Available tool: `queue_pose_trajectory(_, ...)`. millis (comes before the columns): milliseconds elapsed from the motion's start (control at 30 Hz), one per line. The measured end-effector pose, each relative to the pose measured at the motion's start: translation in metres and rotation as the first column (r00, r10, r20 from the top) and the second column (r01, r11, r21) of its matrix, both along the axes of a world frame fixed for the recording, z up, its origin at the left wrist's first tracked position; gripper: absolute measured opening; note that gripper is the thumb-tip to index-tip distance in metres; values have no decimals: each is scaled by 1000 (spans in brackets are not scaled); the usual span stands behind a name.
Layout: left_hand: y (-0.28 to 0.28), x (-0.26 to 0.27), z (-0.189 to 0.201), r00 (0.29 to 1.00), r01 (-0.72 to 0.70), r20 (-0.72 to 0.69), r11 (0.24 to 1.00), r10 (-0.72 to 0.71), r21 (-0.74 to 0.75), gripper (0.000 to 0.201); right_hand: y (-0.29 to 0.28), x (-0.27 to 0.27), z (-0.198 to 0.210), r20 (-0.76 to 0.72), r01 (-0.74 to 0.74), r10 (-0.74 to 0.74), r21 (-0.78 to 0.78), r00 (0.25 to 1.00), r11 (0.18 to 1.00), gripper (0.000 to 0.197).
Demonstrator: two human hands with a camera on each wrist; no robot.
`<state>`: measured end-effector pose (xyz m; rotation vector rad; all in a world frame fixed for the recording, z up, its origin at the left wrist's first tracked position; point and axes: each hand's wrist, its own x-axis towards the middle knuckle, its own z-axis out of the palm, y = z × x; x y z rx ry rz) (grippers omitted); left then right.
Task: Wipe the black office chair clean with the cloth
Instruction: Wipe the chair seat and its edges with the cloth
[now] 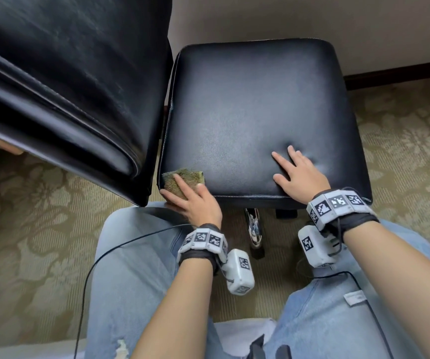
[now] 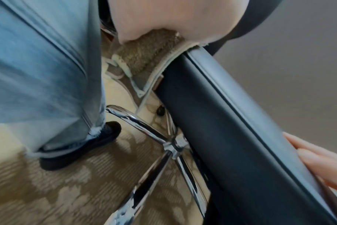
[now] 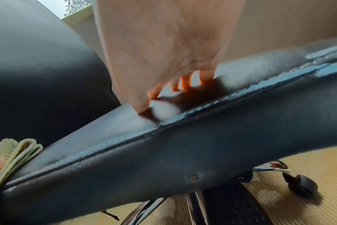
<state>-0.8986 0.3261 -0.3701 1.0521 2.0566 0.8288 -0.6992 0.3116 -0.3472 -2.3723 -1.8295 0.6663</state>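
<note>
The black office chair's seat (image 1: 255, 104) lies in front of me, its backrest (image 1: 66, 81) leaning at the left. A folded olive-green cloth (image 1: 182, 177) sits on the seat's near-left corner. My left hand (image 1: 185, 189) presses it down with straight fingers. In the left wrist view the cloth (image 2: 144, 51) drapes over the seat's edge (image 2: 221, 121) under my palm. My right hand (image 1: 291, 172) lies flat and open on the near-right of the seat, denting the leather. In the right wrist view its fingertips (image 3: 140, 106) touch the seat (image 3: 164, 152), with the cloth (image 3: 15, 152) at far left.
Under the seat stands the chrome star base (image 2: 171, 146) with a black caster (image 3: 300, 185). My legs in blue jeans (image 1: 136, 268) flank it, one dark shoe (image 2: 83, 144) beside a chrome leg. Patterned carpet (image 1: 27, 216) surrounds the chair; a wall with dark skirting (image 1: 400, 73) runs behind.
</note>
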Motion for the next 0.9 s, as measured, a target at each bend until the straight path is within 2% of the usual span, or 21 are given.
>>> queue_pose_trajectory(100,16,-26,-1,998,-61,18,997,60,51,58,-2,-3,-2,8,-5,5,22,1000,1000,54)
queue_pose_trajectory(167,24,-38,-2,999,-50,6,995,50,85,57,-2,-6,0,19,-7,7,11,1000,1000,54)
queue_pose_trajectory(367,7,-21,-7,979,118,-176,992,-107,54,57,1,-11,8,43,-18,22,-79,999,997,55)
queue_pose_trajectory(533,-9,-2,-10,953,211,-236,975,-190,67,47,3,-11,8,56,-36,43,-122,998,992,59)
queue_pose_trajectory(700,-40,40,-4,943,312,-145,948,-300,68,48,4,-10,7,49,-35,41,-117,998,993,60)
queue_pose_trajectory(900,-26,30,-8,961,248,-132,968,-242,31,56,0,-2,8,72,-57,65,-106,995,993,60)
